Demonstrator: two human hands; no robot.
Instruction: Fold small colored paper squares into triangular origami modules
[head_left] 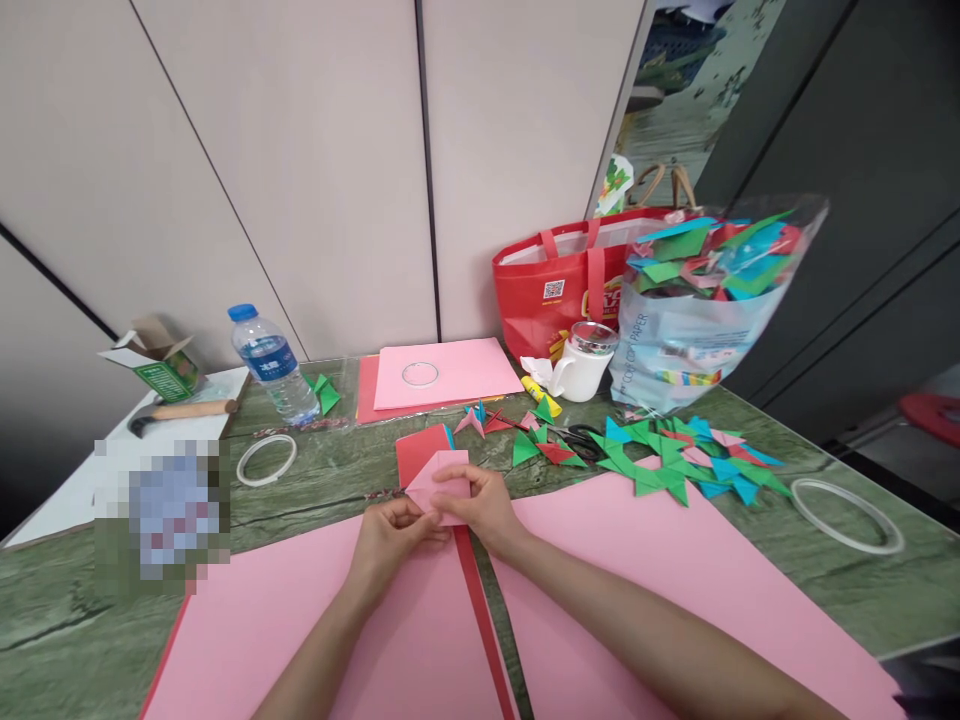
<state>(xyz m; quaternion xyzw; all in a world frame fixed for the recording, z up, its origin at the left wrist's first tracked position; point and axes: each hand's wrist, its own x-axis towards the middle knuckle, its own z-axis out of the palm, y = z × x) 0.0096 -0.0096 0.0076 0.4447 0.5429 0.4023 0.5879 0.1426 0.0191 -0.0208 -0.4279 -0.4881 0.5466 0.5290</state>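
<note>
Between my two hands is a small piece of pink folded paper [429, 484], with one corner creased to a slanted edge. My left hand [391, 540] pinches its lower left edge. On its right side my right hand [480, 505] grips it with thumb and fingers. Just behind the paper lies a small stack of red paper [421, 450] with a blue edge showing. Large pink sheets [300, 620] are spread under my forearms, with a red sheet showing along one edge.
Several folded paper pieces [660, 455] lie at right, near black scissors [581, 440], a yellow glue stick [541, 396] and a white mug [581, 370]. Behind stand a red bag [547, 300] and a filled plastic bag [675, 350]. A water bottle [274, 365] and hammer [184, 410] are left.
</note>
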